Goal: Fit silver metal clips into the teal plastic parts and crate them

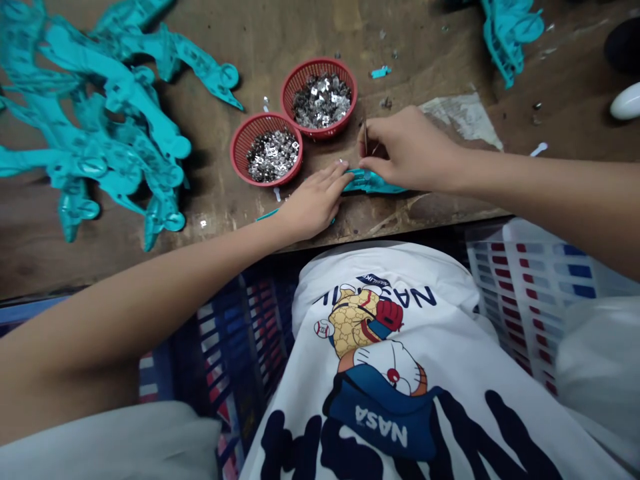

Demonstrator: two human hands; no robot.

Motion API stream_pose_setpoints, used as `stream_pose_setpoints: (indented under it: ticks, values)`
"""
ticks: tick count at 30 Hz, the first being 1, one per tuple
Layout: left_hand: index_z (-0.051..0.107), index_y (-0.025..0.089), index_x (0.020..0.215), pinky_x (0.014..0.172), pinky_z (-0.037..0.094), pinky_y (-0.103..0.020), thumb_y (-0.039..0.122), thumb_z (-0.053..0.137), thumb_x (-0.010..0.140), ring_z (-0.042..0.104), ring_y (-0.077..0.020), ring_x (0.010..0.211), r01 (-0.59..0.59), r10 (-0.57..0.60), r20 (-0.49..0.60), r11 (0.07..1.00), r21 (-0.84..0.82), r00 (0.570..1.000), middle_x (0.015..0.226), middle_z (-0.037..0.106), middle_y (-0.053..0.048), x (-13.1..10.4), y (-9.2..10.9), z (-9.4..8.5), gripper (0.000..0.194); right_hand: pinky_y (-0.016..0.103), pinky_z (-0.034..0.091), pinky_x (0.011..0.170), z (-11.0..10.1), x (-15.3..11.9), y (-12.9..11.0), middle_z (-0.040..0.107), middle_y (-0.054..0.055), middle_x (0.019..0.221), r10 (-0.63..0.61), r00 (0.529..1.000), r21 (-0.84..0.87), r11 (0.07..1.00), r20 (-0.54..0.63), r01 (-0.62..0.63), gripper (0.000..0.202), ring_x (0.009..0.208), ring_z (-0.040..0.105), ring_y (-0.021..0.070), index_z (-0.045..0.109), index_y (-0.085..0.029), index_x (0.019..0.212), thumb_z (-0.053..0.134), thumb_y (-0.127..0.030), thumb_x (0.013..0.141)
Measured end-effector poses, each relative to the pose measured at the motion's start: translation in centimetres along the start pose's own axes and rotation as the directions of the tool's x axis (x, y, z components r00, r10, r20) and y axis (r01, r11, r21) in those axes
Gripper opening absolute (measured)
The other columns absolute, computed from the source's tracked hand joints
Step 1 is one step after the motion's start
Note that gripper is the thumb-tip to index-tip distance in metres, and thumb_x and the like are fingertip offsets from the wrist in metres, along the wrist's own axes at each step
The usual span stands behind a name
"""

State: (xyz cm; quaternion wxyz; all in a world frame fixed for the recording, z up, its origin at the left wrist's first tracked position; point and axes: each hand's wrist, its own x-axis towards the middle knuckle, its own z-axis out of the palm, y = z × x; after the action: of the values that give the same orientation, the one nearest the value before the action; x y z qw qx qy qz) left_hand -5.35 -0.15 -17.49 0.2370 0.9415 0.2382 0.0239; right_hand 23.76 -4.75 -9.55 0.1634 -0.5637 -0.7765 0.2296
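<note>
A long teal plastic part (373,181) lies along the front edge of the table, partly hidden under both hands. My left hand (315,200) is over its middle and grips it against the wood, fingers together and thumb out of sight. At its right end, my right hand (400,150) is closed in a pinch around a thin, upright metal tool (365,137). The tool's lower tip is hidden by the fingers. Just behind the hands stand two red baskets, the nearer basket (237,157) and the farther basket (286,93), both holding small shiny metal clips (274,157).
Teal plastic parts (115,127) are heaped on the table's left, with more teal parts (510,40) at the far right. A torn paper patch (460,120) and a small teal piece (381,72) lie behind my right hand. A white crate (543,267) stands below the table edge.
</note>
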Motion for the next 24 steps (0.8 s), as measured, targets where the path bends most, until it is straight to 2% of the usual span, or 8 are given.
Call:
stream_pose_setpoints:
  ticks: [6,11,15,17,19,21,22,24]
  values:
    - [0.055,0.011,0.191,0.16,0.037,-0.078,0.013,0.055,0.111,0.04,-0.0426,0.198,-0.003,0.003,-0.014,1.0,-0.007,1.0,0.207,0.043,-0.031,0.1,-0.5,0.4,0.08,0.049,0.067,0.106,-0.1,0.3,0.1,0.093,0.009,0.12,-0.001,0.999,0.0,1.0,-0.033,0.001,0.027,0.111,0.087,0.0353,0.089,-0.03,0.129,0.073,-0.037,0.109]
    - [0.061,0.011,0.188,0.158,0.04,-0.079,0.016,0.053,0.114,0.042,-0.0433,0.197,0.008,-0.009,-0.031,1.0,-0.03,0.999,0.206,0.044,-0.031,0.1,-0.8,0.4,0.074,0.048,0.065,0.104,0.4,0.7,0.9,0.093,0.011,0.115,-0.046,0.999,-0.093,0.995,0.015,0.047,0.027,0.108,0.083,0.0357,0.089,-0.03,0.127,0.074,-0.035,0.105]
    - [0.066,0.008,0.184,0.158,0.042,-0.077,0.025,0.055,0.118,0.049,-0.0428,0.194,-0.003,0.001,-0.05,0.998,-0.056,0.999,0.202,0.05,-0.032,-0.1,-0.2,-0.3,0.07,0.049,0.065,0.103,0.6,1.4,2.8,0.093,0.012,0.12,-0.059,0.997,-0.09,0.994,-0.053,0.054,0.034,0.11,0.083,0.0369,0.088,-0.028,0.141,0.073,-0.041,0.114]
    - [0.069,0.009,0.181,0.156,0.046,-0.076,0.034,0.064,0.117,0.056,-0.0442,0.189,0.006,-0.011,-0.065,0.997,-0.078,0.998,0.198,0.057,-0.032,-0.1,0.3,-0.8,0.069,0.048,0.064,0.101,0.5,2.0,3.9,0.092,0.014,0.12,-0.06,0.997,-0.169,0.984,-0.054,0.05,0.034,0.112,0.083,0.0374,0.089,-0.025,0.143,0.074,-0.04,0.117]
    - [0.078,0.012,0.17,0.151,0.053,-0.075,0.039,0.071,0.113,0.067,-0.0454,0.178,0.043,-0.051,-0.095,0.995,-0.087,0.994,0.187,0.07,-0.03,0.2,0.7,-1.2,0.063,0.045,0.063,0.098,0.3,2.2,4.3,0.092,0.018,0.121,-0.025,0.999,-0.321,0.946,0.044,0.038,0.03,0.114,0.084,0.0372,0.092,-0.02,0.137,0.073,-0.033,0.117]
    - [0.086,0.016,0.151,0.14,0.064,-0.072,0.035,0.072,0.11,0.079,-0.0449,0.16,0.097,-0.106,-0.127,0.993,-0.072,0.986,0.165,0.085,-0.026,0.6,1.0,-1.5,0.048,0.045,0.063,0.099,-0.1,2.1,3.9,0.09,0.025,0.134,0.022,0.993,-0.463,0.886,0.117,0.036,0.033,0.123,0.084,0.0392,0.093,-0.014,0.138,0.07,-0.029,0.12]
    - [0.088,0.018,0.142,0.134,0.068,-0.07,0.032,0.072,0.108,0.083,-0.0442,0.151,0.12,-0.127,-0.135,0.991,-0.059,0.983,0.153,0.09,-0.023,0.9,1.3,-1.7,0.04,0.046,0.064,0.103,-0.3,1.8,3.4,0.088,0.028,0.144,0.012,0.991,-0.5,0.864,0.132,0.055,0.037,0.131,0.083,0.0412,0.092,-0.012,0.144,0.069,-0.031,0.122]
    - [0.088,0.021,0.129,0.125,0.072,-0.065,0.027,0.072,0.104,0.086,-0.0432,0.137,0.144,-0.148,-0.131,0.989,-0.044,0.98,0.137,0.093,-0.019,1.2,1.8,-2.0,0.03,0.05,0.063,0.112,-0.6,1.1,2.2,0.083,0.028,0.159,-0.104,0.977,-0.487,0.854,0.185,0.183,0.048,0.144,0.079,0.0443,0.087,-0.015,0.163,0.073,-0.041,0.125]
